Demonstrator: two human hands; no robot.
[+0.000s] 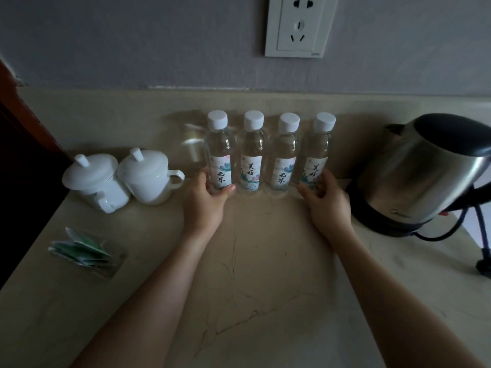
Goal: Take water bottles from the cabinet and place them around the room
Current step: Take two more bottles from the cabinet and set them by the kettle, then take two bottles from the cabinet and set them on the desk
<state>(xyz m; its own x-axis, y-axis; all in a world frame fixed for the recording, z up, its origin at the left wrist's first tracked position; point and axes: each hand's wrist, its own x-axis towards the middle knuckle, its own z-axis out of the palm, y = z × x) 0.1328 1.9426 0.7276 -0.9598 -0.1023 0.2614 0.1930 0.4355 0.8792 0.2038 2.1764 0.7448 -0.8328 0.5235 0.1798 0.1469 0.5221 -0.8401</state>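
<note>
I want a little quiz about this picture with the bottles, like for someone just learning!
1. How many bottles stand in the row?
2. True or false: the kettle stands left of the bottles.
3. Which does the left hand hold? A) leftmost bottle B) a cup C) the kettle

Key:
1. Four, upright, side by side on the counter.
2. False; it stands to their right.
3. A. The right hand holds the rightmost bottle.

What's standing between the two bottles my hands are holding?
In the head view, two more capped water bottles stand between the leftmost bottle, held by the left hand, and the rightmost bottle, held by the right hand.
</note>
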